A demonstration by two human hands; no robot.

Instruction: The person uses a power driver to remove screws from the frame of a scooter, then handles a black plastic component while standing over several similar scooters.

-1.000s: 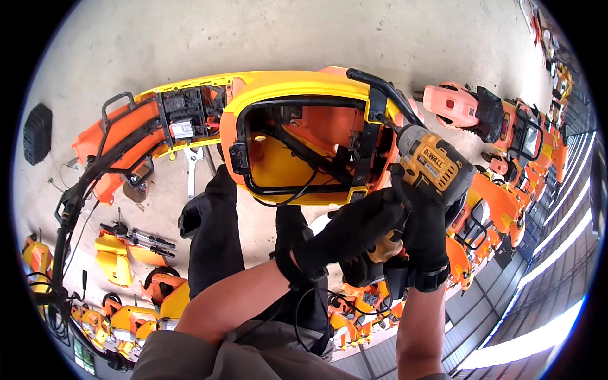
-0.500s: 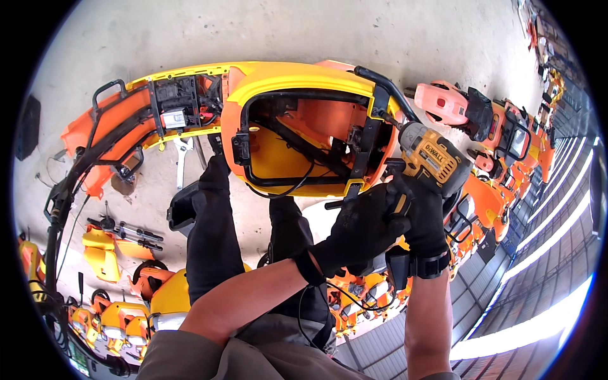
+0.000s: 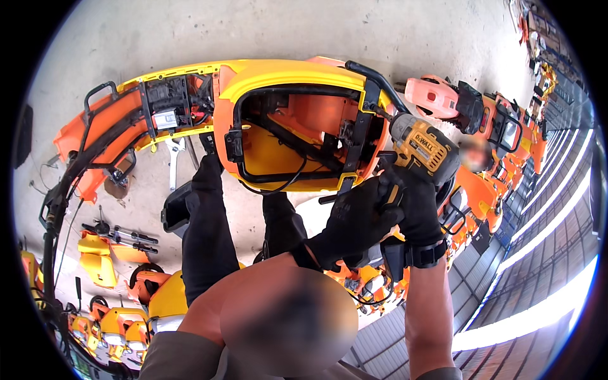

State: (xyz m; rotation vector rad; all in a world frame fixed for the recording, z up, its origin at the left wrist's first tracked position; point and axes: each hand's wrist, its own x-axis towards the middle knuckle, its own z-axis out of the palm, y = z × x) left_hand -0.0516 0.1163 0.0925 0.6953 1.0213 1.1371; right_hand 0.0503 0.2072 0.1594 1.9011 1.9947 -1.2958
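Black handlebar tubing (image 3: 71, 172) curves along the far left; next, a silver wrench (image 3: 173, 168) lies on the floor (image 3: 253, 28). Rightward comes the yellow-and-orange vehicle body (image 3: 288, 71), with a framed opening in its top. Below that opening's right corner, the gloved left hand (image 3: 354, 218) has its fingers bent, just beside the other hand; whether they close on anything I cannot tell. Farther right, the gloved right hand (image 3: 418, 202) is clamped around the handle of a yellow-and-black power drill (image 3: 427, 152), whose nose points up-left at the body's black crossbar (image 3: 358, 139).
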